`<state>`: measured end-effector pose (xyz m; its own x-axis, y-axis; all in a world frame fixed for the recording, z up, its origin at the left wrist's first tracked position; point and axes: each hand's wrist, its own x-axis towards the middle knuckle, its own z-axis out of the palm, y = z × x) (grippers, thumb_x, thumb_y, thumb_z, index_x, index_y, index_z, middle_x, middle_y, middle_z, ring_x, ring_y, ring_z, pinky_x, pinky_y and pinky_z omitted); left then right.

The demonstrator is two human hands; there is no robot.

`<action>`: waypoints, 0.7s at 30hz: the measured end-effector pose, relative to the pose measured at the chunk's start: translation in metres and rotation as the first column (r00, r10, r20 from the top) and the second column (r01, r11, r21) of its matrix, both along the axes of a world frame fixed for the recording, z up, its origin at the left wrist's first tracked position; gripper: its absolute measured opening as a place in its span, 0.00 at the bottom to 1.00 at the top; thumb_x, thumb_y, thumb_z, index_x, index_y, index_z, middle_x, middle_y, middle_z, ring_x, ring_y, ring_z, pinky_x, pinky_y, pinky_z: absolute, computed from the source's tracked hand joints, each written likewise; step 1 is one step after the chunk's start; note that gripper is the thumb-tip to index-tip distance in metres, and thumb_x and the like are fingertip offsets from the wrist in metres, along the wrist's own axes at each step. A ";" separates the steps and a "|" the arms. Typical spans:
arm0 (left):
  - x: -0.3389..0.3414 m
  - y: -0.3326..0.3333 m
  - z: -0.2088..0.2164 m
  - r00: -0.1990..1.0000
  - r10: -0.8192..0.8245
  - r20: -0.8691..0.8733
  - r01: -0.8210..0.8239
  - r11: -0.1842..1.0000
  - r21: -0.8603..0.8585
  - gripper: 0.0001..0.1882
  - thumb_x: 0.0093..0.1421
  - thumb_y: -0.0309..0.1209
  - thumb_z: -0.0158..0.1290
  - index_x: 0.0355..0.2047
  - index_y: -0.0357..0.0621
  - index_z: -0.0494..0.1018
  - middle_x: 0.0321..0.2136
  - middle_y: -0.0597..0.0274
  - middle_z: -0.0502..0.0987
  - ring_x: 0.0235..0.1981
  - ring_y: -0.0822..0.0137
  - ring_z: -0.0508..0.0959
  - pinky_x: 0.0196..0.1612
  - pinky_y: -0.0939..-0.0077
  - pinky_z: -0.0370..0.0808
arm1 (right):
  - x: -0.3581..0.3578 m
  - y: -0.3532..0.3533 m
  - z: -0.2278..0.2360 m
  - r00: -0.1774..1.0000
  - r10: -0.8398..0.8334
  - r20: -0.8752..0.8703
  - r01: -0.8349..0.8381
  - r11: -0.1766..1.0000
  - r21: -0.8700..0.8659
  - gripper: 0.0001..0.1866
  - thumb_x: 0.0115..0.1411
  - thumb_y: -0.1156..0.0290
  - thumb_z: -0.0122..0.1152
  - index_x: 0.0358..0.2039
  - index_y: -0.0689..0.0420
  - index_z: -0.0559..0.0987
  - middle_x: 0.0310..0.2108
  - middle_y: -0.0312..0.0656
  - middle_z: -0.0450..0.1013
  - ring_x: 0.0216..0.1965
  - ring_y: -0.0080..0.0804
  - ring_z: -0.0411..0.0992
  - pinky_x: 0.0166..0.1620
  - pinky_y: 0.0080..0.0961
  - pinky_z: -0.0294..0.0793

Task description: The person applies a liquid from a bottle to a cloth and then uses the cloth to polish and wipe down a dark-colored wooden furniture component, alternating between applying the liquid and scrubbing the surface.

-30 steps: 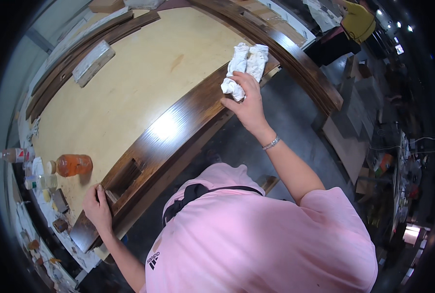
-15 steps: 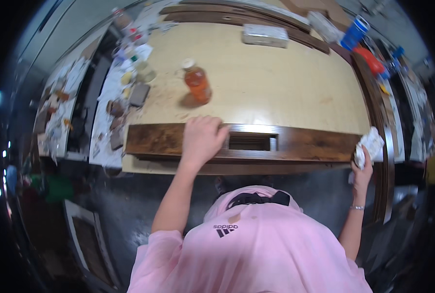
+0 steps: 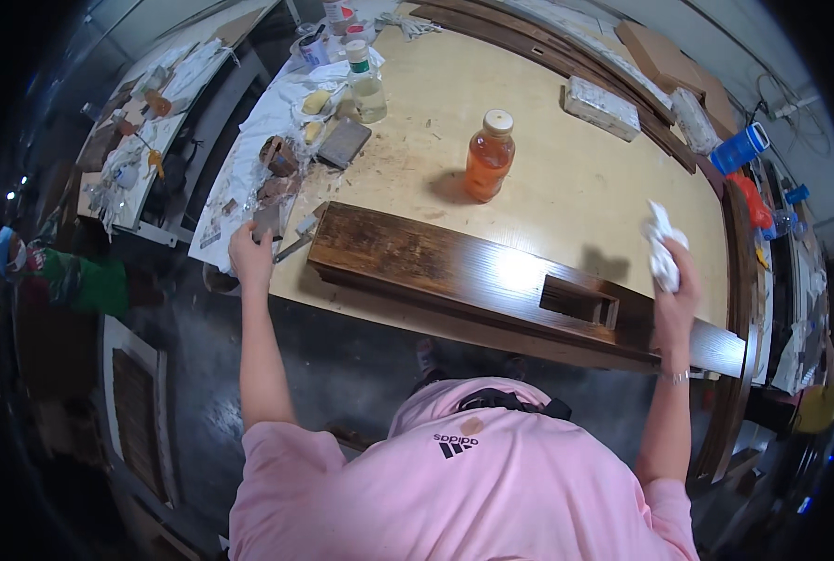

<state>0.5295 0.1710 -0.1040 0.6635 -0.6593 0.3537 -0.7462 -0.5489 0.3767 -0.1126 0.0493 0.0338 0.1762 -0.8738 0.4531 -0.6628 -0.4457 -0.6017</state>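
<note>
My left hand [image 3: 251, 256] is at the left edge of the table, with thumb and fingers closing on the near end of a small grey block [image 3: 268, 222]. My right hand [image 3: 676, 297] grips a crumpled white cloth [image 3: 661, 251] above the right part of a dark brown wooden board [image 3: 417, 248]. The board lies along the table's near side, with a rectangular cut-out towards its right. Behind it stands a capped bottle of orange liquid [image 3: 490, 159].
Left of the bottle lie a dark grey block [image 3: 345, 142], a bottle of pale liquid [image 3: 368, 93] and littered white sheeting [image 3: 234, 201]. Dark wooden strips [image 3: 548, 54] and a whitish wrapped block [image 3: 602, 107] line the back. A blue bottle [image 3: 740, 148] stands at the right.
My left hand has left the board and reached left to the grey block. My right hand has raised the cloth off the board's right end. The view has turned left, and the board looks slanted.
</note>
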 end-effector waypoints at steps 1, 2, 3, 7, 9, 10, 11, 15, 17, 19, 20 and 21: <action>0.004 -0.002 -0.010 1.000 -0.008 -0.003 0.008 1.000 0.005 0.18 0.57 0.33 0.62 0.47 0.39 0.77 0.43 0.51 0.80 0.47 0.50 0.78 0.55 0.58 0.72 | 0.023 -0.013 -0.002 0.999 0.032 0.015 -0.033 0.997 0.064 0.26 0.54 0.85 0.63 0.55 0.59 0.77 0.53 0.45 0.75 0.57 0.40 0.72 0.61 0.31 0.68; 0.005 -0.005 -0.017 0.999 0.028 -0.016 -0.028 0.999 0.024 0.20 0.56 0.35 0.63 0.47 0.40 0.76 0.44 0.50 0.79 0.49 0.48 0.76 0.57 0.57 0.71 | 0.046 -0.024 -0.003 0.998 0.061 0.032 -0.064 0.990 0.125 0.27 0.53 0.84 0.65 0.55 0.58 0.77 0.54 0.46 0.75 0.58 0.42 0.71 0.62 0.33 0.68; 0.004 -0.010 -0.022 0.998 0.062 -0.029 -0.061 0.997 0.043 0.23 0.54 0.36 0.64 0.48 0.40 0.76 0.45 0.49 0.78 0.51 0.47 0.75 0.58 0.55 0.69 | 0.067 -0.031 -0.004 0.997 0.063 -0.033 -0.061 0.997 0.050 0.28 0.52 0.82 0.67 0.55 0.58 0.77 0.54 0.46 0.74 0.59 0.43 0.70 0.62 0.35 0.68; 0.002 -0.013 -0.021 1.000 0.009 -0.017 -0.008 0.998 0.061 0.25 0.53 0.37 0.64 0.50 0.39 0.75 0.46 0.47 0.78 0.50 0.46 0.75 0.57 0.54 0.70 | 0.126 -0.020 0.012 0.989 0.091 -0.114 -0.097 0.994 -0.053 0.28 0.49 0.79 0.69 0.53 0.59 0.77 0.56 0.48 0.73 0.60 0.46 0.68 0.63 0.38 0.66; 0.016 0.001 -0.017 0.992 0.067 -0.104 -0.074 0.995 -0.064 0.28 0.53 0.37 0.65 0.52 0.38 0.73 0.48 0.45 0.77 0.51 0.44 0.75 0.57 0.54 0.70 | 0.140 -0.004 0.019 0.987 0.147 -0.068 -0.147 0.989 0.001 0.26 0.49 0.79 0.69 0.51 0.60 0.78 0.55 0.49 0.74 0.59 0.46 0.69 0.63 0.38 0.67; 0.004 -0.004 -0.003 0.976 0.049 -0.211 -0.089 0.979 -0.182 0.27 0.54 0.33 0.64 0.53 0.37 0.72 0.49 0.47 0.77 0.51 0.49 0.76 0.57 0.59 0.71 | 0.142 0.004 0.020 0.984 0.173 -0.028 -0.172 0.984 0.047 0.24 0.49 0.80 0.68 0.49 0.61 0.79 0.54 0.49 0.74 0.58 0.46 0.70 0.62 0.37 0.68; -0.016 -0.007 0.019 0.940 -0.079 -0.331 -0.037 0.943 -0.330 0.26 0.55 0.30 0.64 0.53 0.36 0.71 0.50 0.48 0.77 0.52 0.53 0.76 0.57 0.62 0.70 | 0.149 0.015 0.022 0.980 0.191 0.063 -0.196 0.977 0.081 0.19 0.50 0.80 0.66 0.45 0.63 0.80 0.50 0.50 0.76 0.54 0.45 0.74 0.59 0.34 0.71; -0.148 -0.006 0.114 0.543 -0.669 -0.508 0.192 0.688 -0.700 0.29 0.55 0.25 0.65 0.56 0.34 0.68 0.57 0.48 0.71 0.59 0.59 0.70 0.63 0.65 0.65 | 0.169 0.052 0.020 0.847 0.220 0.484 -0.414 0.845 0.340 0.25 0.57 0.73 0.66 0.57 0.61 0.75 0.52 0.46 0.76 0.55 0.35 0.74 0.61 0.32 0.69; -0.213 -0.006 0.134 0.301 -0.842 -0.448 0.344 0.534 -0.772 0.33 0.53 0.27 0.68 0.57 0.35 0.67 0.59 0.48 0.69 0.61 0.58 0.69 0.66 0.63 0.62 | 0.185 0.062 0.026 0.651 0.235 0.722 -0.642 0.678 0.358 0.39 0.62 0.67 0.67 0.70 0.55 0.59 0.65 0.46 0.63 0.64 0.36 0.64 0.67 0.34 0.62; -0.260 -0.014 0.137 0.088 -0.880 -0.467 0.424 0.457 -0.781 0.35 0.52 0.29 0.69 0.57 0.36 0.66 0.59 0.49 0.69 0.62 0.58 0.68 0.67 0.62 0.61 | 0.194 0.068 0.030 0.444 0.144 0.884 -0.739 0.617 0.271 0.40 0.64 0.69 0.63 0.72 0.58 0.55 0.68 0.46 0.57 0.66 0.32 0.60 0.68 0.34 0.58; -0.279 -0.018 0.137 0.020 -0.868 -0.495 0.466 0.446 -0.764 0.35 0.51 0.30 0.70 0.57 0.37 0.66 0.59 0.49 0.69 0.62 0.59 0.68 0.67 0.62 0.61 | 0.190 0.070 0.036 0.494 0.144 0.858 -0.665 0.698 0.266 0.40 0.64 0.72 0.63 0.72 0.57 0.54 0.61 0.45 0.63 0.61 0.32 0.64 0.61 0.30 0.68; -0.297 -0.023 0.139 -0.001 -0.866 -0.499 0.523 0.425 -0.739 0.35 0.50 0.32 0.69 0.57 0.38 0.68 0.59 0.49 0.70 0.62 0.56 0.68 0.66 0.60 0.63 | 0.180 0.071 0.038 0.497 0.104 0.862 -0.626 0.730 0.273 0.38 0.64 0.72 0.63 0.71 0.58 0.56 0.58 0.45 0.65 0.60 0.30 0.65 0.60 0.29 0.69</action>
